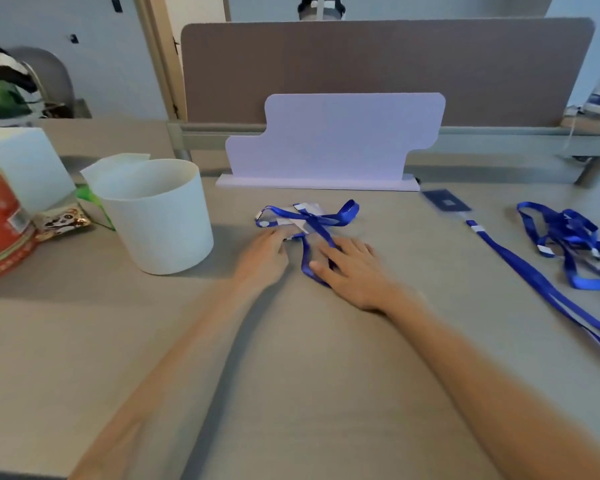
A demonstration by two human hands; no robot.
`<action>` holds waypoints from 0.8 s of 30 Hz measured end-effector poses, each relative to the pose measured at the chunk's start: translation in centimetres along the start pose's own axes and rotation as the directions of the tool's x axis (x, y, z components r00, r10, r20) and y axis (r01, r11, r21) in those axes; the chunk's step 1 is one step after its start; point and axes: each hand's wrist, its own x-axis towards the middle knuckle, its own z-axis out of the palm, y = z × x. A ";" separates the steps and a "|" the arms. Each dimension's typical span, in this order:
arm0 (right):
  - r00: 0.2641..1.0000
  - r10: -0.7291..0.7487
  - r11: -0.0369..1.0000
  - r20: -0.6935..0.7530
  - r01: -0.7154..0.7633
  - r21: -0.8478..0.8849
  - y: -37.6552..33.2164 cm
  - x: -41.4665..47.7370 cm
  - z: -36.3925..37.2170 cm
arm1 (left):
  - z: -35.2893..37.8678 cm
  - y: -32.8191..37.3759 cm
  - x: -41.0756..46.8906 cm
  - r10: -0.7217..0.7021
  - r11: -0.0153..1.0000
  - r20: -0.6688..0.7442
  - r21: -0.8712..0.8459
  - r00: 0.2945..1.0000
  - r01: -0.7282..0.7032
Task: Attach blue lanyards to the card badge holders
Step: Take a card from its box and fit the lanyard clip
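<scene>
Blue fabric lanyard (pixel 347 210) lies tangled over a clear plastic badge holder (pixel 292 224) mid-desk (pixel 309 368). Right hand (pixel 352 270), at its 5 o'clock, presses flat with fingers spread, likely pinning the strap. Left hand (pixel 264 252), at 7 o'clock, reaches the holder, but its grip is too blurred to tell.

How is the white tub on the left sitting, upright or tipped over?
Upright. The white tub stands on its base on the table, its open rim facing up.

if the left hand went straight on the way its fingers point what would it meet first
Most likely the card badge holder under the blue lanyard, lying just ahead of the left hand. Blur hides whether the fingertips already touch it.
</scene>
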 end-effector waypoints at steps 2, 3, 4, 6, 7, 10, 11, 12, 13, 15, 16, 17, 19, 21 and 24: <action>0.989 -0.012 0.997 -0.144 0.023 0.073 0.1 -0.6 -0.4 | -0.4 0.0 -0.3 0.022 1.000 -0.046 0.002 0.999 -0.022; 0.978 -0.010 0.993 -0.209 0.035 0.113 0.1 -1.0 -0.5 | -0.6 0.3 -0.5 0.016 1.000 -0.071 0.002 0.997 -0.016; 0.967 0.004 0.989 -0.255 0.034 0.145 0.0 -1.5 -0.7 | -0.7 0.4 -0.7 0.001 1.000 -0.089 0.002 0.996 -0.001; 0.957 0.066 0.975 -0.283 -0.001 0.224 -0.2 -2.4 -1.2 | -0.9 0.7 -1.3 -0.013 1.000 -0.101 0.005 0.995 0.013; 0.954 0.104 0.959 -0.280 -0.022 0.283 -0.2 -2.8 -1.5 | -0.9 0.8 -1.5 -0.005 1.000 -0.107 0.003 0.994 0.005; 0.953 0.180 0.880 -0.243 -0.046 0.472 -0.3 -3.6 -1.9 | -0.5 0.6 -1.3 0.040 0.999 -0.190 0.023 0.981 -0.036; 0.957 0.176 0.860 -0.232 -0.035 0.509 -0.3 -3.7 -2.0 | -0.3 0.2 -0.8 0.061 0.996 -0.209 0.072 0.976 -0.047; 0.960 0.173 0.843 -0.220 -0.029 0.537 -0.2 -3.8 -2.0 | -0.1 -0.3 -0.2 0.076 0.989 -0.197 0.139 0.977 -0.049; 0.963 0.169 0.831 -0.211 -0.024 0.555 -0.3 -3.8 -2.0 | 0.2 -0.8 0.5 0.074 0.977 -0.154 0.210 0.985 -0.041; 0.957 0.177 0.855 -0.230 -0.033 0.518 -0.1 -3.5 -2.0 | 0.5 -1.7 2.2 0.024 0.955 -0.051 0.298 0.998 -0.007; 0.951 0.171 0.883 -0.258 -0.032 0.469 0.2 -3.2 -1.8 | 0.5 -1.8 3.1 0.001 0.949 -0.017 0.314 1.000 0.004; 0.944 0.161 0.904 -0.288 -0.024 0.427 0.3 -3.0 -1.6 | 0.6 -1.8 3.8 -0.016 0.948 0.006 0.319 1.000 0.013; 0.945 0.161 0.906 -0.284 -0.028 0.421 0.5 -2.8 -1.5 | 0.7 -1.8 4.6 -0.034 0.953 0.005 0.301 0.999 0.031; 0.966 0.122 0.917 -0.227 -0.022 0.399 0.5 -2.9 -1.3 | 0.6 -1.6 4.3 -0.004 0.952 -0.057 0.306 0.998 0.022; 0.973 -0.050 0.969 -0.226 0.103 0.225 -0.2 -3.3 -1.1 | 0.5 -1.3 2.3 0.066 0.971 -0.079 0.236 0.995 -0.045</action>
